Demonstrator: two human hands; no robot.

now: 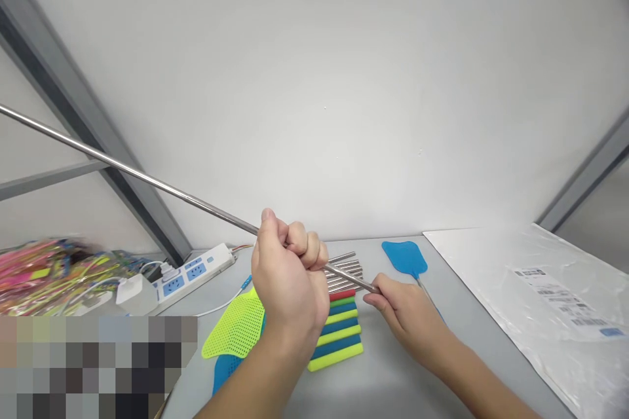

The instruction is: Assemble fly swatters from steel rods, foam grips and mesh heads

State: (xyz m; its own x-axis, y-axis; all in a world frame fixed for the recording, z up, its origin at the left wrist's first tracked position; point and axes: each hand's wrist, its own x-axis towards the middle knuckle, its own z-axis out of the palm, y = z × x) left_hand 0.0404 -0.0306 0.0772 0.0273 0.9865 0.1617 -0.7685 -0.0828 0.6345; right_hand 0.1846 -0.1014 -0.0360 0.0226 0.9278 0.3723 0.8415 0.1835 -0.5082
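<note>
A long, thin metal rod [171, 188] runs slantwise from the upper left down to the right. My left hand [292, 275] wraps round it near its lower part, in a closed fist. At its lower right end, the thumb and fingers of my right hand [410, 317] pinch the rod. Beneath and behind the hands lie several shorter metal rods [350, 268], beside a row of red, green, blue and yellow-green tubes [337, 337]. Left of them is a yellow-green perforated fly swatter head [236, 324] over a blue one [226, 370], partly covered by my left forearm.
A blue fly swatter [405, 256] lies at the back right. White plastic packaging with labels [491, 275] covers the right side. On the left are a power strip [196, 275] with plugs and cables, and colourful bagged items [44, 275]. A metal frame [93, 91] stands alongside.
</note>
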